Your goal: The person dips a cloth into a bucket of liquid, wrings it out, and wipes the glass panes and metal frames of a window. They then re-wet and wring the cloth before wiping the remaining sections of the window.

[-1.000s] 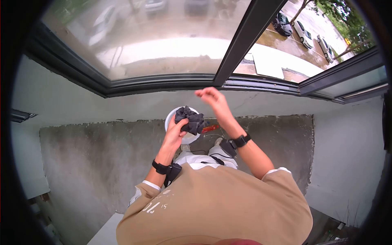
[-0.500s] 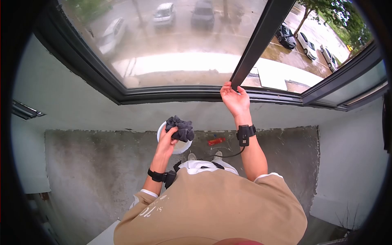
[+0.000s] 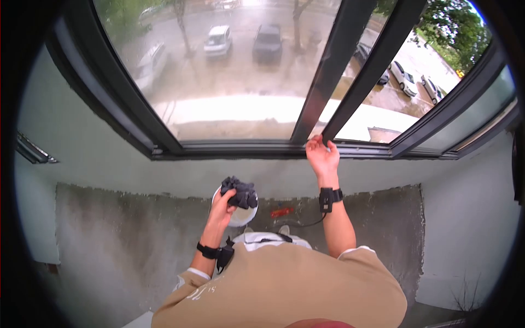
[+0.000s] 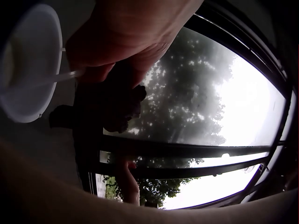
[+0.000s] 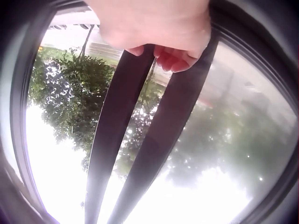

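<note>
My left hand (image 3: 220,209) holds a crumpled dark grey cloth (image 3: 239,192), thumb across its near side. Directly beneath is a white bucket (image 4: 50,32), its rim showing around the cloth in the head view. A pale, handle-like strip (image 4: 63,77) runs from the bucket to the left hand's fingers. My right hand (image 3: 324,161) is at the lower part of a dark upright window frame bar (image 3: 363,90). In the right wrist view, the thumb lies on one side of this bar (image 5: 124,100) and the fingers curl around the other, beside a second parallel bar (image 5: 163,116).
A fogged window pane (image 3: 229,87) fills the left of the window, above a dark sill track (image 3: 235,148). A small red object (image 3: 282,211) lies on the concrete floor (image 3: 126,240) near the feet. Parked cars and trees show outside.
My right hand went from the air to the window bar and took hold of it. The bar has separated from its neighbour, with a gap between them. The left hand kept the cloth.
</note>
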Available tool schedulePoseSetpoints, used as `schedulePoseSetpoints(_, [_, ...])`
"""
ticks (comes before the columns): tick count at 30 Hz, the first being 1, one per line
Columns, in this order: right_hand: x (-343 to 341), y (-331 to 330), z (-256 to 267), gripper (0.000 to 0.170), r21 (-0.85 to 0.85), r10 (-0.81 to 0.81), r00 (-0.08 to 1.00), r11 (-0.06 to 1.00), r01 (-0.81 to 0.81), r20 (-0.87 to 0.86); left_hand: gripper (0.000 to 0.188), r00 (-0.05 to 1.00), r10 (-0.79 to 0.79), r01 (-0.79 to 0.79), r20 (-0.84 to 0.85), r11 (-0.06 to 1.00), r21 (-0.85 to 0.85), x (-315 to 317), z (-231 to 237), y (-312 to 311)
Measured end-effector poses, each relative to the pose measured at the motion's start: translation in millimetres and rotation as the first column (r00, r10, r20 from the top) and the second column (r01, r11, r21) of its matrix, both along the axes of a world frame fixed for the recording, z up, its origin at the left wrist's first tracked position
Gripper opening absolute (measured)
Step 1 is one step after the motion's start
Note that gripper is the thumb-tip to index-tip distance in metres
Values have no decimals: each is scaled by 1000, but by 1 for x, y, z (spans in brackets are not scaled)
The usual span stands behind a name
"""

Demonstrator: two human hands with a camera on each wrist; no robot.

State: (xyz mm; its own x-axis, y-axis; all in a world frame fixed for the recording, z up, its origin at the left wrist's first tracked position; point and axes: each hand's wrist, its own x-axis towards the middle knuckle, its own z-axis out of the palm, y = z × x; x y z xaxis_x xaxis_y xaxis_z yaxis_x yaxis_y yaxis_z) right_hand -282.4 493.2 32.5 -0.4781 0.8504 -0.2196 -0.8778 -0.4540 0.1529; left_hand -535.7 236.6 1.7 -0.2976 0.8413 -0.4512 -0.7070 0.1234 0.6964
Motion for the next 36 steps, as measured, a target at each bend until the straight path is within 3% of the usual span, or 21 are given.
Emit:
schedulePoseSetpoints(10, [73,35,-18,19,129,-247,962,964,231,119,24,999,-32,32,-8,999,15,17,-7,24])
schedulePoseSetpoints(14, [94,40,-12,23,150,-333,904,941,303,267,26,1000,-27,27,-5,1000,-15,26,-4,29])
schedulePoseSetpoints(16, [99,40,-5,22,255,-424,769,905,340,478,27,1000,-13,13,-2,999,-42,27,-4,30])
schedulePoseSetpoints(17, [101,39,-2,32,331,-475,683,879,343,555,29,1000,-16,16,4,998,-56,26,-8,31])
schedulePoseSetpoints(18, [101,38,3,32,332,-483,680,875,352,552,29,1000,-25,25,1,998,-53,28,-5,34])
schedulePoseSetpoints(20, [99,33,12,44,513,-602,291,792,329,743,29,999,-39,39,5,998,-50,31,1,34])
schedulePoseSetpoints(21, [106,33,8,58,555,-604,239,795,245,760,29,999,-34,34,6,998,-54,34,2,34])
schedulePoseSetpoints(24, [114,49,-8,61,611,-665,233,746,265,710,26,993,-117,117,27,993,-10,38,11,38])
schedulePoseSetpoints(28, [115,43,7,64,630,-649,224,760,158,727,26,998,-63,63,0,998,-26,31,13,29])
schedulePoseSetpoints(32, [122,46,19,64,597,-634,153,769,227,758,24,997,-68,68,-22,998,-10,27,14,25])
schedulePoseSetpoints(36, [146,69,-3,65,638,-673,129,735,228,729,27,999,-25,24,-37,999,-34,26,20,20])
